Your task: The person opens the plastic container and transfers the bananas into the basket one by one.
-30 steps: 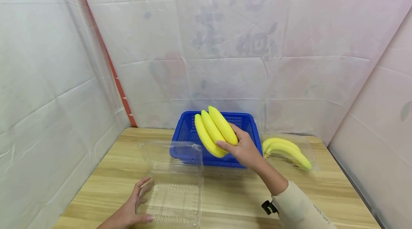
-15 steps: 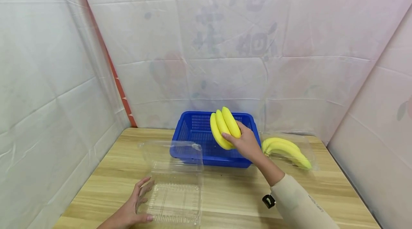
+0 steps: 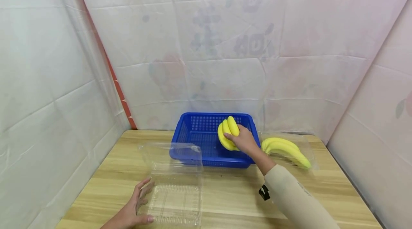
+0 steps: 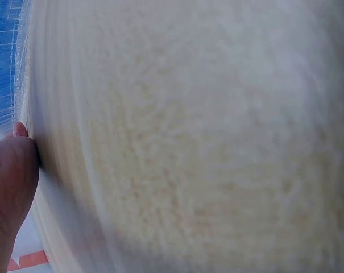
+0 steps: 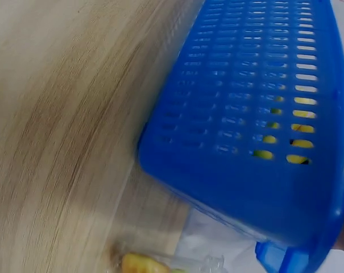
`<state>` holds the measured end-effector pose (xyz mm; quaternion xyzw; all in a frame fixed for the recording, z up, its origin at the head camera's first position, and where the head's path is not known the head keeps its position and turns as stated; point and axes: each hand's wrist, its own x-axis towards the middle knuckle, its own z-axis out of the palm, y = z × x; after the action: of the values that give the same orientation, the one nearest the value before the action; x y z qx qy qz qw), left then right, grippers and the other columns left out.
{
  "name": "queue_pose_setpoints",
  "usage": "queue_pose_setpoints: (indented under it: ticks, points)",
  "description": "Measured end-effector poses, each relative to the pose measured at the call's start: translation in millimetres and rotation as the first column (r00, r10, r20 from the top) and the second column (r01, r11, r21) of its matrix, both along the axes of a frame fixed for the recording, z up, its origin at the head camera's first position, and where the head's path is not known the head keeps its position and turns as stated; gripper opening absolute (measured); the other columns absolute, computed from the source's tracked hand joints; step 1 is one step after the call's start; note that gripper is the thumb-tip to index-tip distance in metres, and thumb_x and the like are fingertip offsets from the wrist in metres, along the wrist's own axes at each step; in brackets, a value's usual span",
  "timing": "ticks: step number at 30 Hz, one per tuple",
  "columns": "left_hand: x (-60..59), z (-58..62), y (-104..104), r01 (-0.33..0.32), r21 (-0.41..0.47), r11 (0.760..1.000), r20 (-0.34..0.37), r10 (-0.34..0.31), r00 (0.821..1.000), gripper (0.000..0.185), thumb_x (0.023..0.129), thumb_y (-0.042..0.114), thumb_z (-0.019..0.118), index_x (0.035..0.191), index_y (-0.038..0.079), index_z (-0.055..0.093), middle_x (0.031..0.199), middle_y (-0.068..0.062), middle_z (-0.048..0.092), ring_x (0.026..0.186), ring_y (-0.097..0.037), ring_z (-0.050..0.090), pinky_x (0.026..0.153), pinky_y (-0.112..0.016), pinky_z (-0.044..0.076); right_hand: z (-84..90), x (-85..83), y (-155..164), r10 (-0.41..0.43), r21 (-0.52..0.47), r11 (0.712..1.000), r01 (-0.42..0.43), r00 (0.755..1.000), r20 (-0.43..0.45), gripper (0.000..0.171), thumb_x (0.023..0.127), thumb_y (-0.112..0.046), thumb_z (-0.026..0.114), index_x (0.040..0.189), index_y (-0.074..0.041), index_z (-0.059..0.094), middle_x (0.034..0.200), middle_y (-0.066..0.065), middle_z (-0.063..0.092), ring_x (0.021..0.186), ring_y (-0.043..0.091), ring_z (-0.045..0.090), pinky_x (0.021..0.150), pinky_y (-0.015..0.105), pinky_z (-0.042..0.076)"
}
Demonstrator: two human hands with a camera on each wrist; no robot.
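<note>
Head view alone shows right hand (image 3: 245,140) gripping bananas (image 3: 227,135) over the basket (image 3: 193,139); left hand (image 3: 133,211) flat.

right hand (image 3: 245,140) has carried banana bunch (image 3: 227,133) rightwards, lowered into blue basket (image 3: 193,139)

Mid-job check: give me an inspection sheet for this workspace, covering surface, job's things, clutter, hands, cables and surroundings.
Surface: wooden table, light grain, bare patches visible.
Job's things: banana bunch held inside the blue basket; open clear clamshell tray at front left.
Clutter: second banana bunch in a clear tray right of the basket.
Hands: right hand has its grip on the banana bunch; left hand rests against the clamshell's left edge, fingers straight.
Cables: nothing seen; a small black clip on the right sleeve.
Surroundings: white sheeting on three sides, a red strip at the left corner.
</note>
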<state>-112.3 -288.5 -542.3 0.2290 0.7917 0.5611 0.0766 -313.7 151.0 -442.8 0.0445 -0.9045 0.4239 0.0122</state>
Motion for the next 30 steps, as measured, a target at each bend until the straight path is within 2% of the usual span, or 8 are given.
queue_pose_setpoints:
  ticks: [4, 8, 14, 18, 24, 30]
  points:
    - [0.4, -0.2, 0, 0.003, 0.010, 1.000, -0.011, -0.003, 1.000, 0.106, 0.095, 0.010, 0.078, 0.166, 0.000, 0.001, 0.162, -0.054, 0.012, 0.142, 0.024, 0.028, 0.100, -0.022, 0.049, -4.3, -3.9, -6, -0.027, 0.024, 0.999, 0.026, 0.999, 0.039, 0.059, 0.098, -0.047, 0.075, 0.130, 0.001, 0.061, 0.098, 0.012, 0.067, 0.081, 0.021, 0.064, 0.064, 0.028, 0.050]
    - [0.0, -1.3, 0, 0.003, 0.018, 1.000, -0.019, -0.003, 1.000, 0.105, 0.094, 0.009, 0.078, 0.166, 0.000, 0.001, 0.163, -0.049, 0.016, 0.143, 0.022, 0.029, 0.101, -0.023, 0.048, -6.5, -4.1, -10, -0.052, 0.040, 0.998, 0.049, 0.995, 0.085, 0.060, 0.099, -0.046, 0.074, 0.132, 0.002, 0.058, 0.098, 0.012, 0.065, 0.082, 0.022, 0.063, 0.063, 0.028, 0.050]
    - [-0.6, -1.1, -1, 0.006, 0.025, 1.000, -0.012, -0.005, 1.000, 0.107, 0.094, 0.007, 0.078, 0.166, -0.001, 0.000, 0.169, -0.006, 0.027, 0.144, 0.022, 0.029, 0.101, -0.023, 0.048, -8.3, -4.7, -16, -0.062, 0.051, 0.997, 0.056, 0.990, 0.128, 0.059, 0.100, -0.045, 0.073, 0.130, 0.003, 0.057, 0.098, 0.013, 0.064, 0.082, 0.024, 0.062, 0.063, 0.029, 0.051]
    - [0.2, 1.2, 0, 0.010, 0.033, 0.999, 0.003, -0.010, 1.000, 0.108, 0.093, 0.007, 0.078, 0.166, -0.001, -0.002, 0.166, 0.008, 0.026, 0.143, 0.023, 0.029, 0.101, -0.023, 0.047, -10.4, -6.0, -18, -0.077, 0.060, 0.996, 0.068, 0.986, 0.149, 0.053, 0.100, -0.044, 0.073, 0.124, 0.001, 0.058, 0.096, 0.012, 0.063, 0.081, 0.024, 0.062, 0.061, 0.029, 0.051]
    - [0.6, 1.2, 0, 0.012, 0.030, 0.999, -0.010, -0.012, 1.000, 0.108, 0.093, 0.006, 0.077, 0.166, -0.002, -0.002, 0.166, 0.017, 0.028, 0.144, 0.022, 0.029, 0.102, -0.023, 0.048, -12.3, -6.2, -21, -0.048, 0.078, 0.996, 0.032, 0.977, 0.207, 0.053, 0.101, -0.040, 0.072, 0.130, 0.002, 0.055, 0.100, 0.012, 0.063, 0.085, 0.025, 0.063, 0.064, 0.030, 0.052]
    - [-1.1, -0.8, -2, 0.010, 0.026, 1.000, -0.002, -0.010, 1.000, 0.108, 0.093, 0.006, 0.078, 0.167, 0.001, -0.001, 0.167, 0.011, 0.027, 0.144, 0.023, 0.029, 0.102, -0.023, 0.048, -13.3, -6.8, -22, 0.032, 0.105, 0.992, -0.065, 0.956, 0.291, 0.064, 0.101, -0.034, 0.074, 0.144, 0.005, 0.048, 0.109, 0.014, 0.065, 0.093, 0.025, 0.064, 0.075, 0.033, 0.054]
